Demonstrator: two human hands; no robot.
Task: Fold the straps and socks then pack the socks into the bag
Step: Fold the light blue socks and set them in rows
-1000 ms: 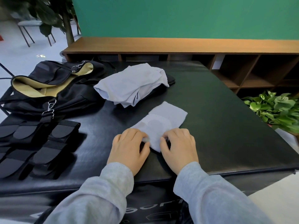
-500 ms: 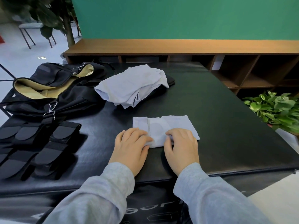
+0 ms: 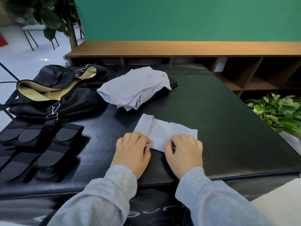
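My left hand (image 3: 132, 154) and right hand (image 3: 184, 153) lay side by side at the near edge of the pale sock (image 3: 164, 132), the fingers of each curled and pinching its hem against the black table (image 3: 228, 128). Just beyond the sock sat a heap of more pale socks (image 3: 135, 88), touching the open black bag (image 3: 53, 92) with its tan lining to my left. The folded black straps (image 3: 37, 149) lay below the bag, well apart from my hands, and a leafy plant (image 3: 276, 111) stood off the table's right side.
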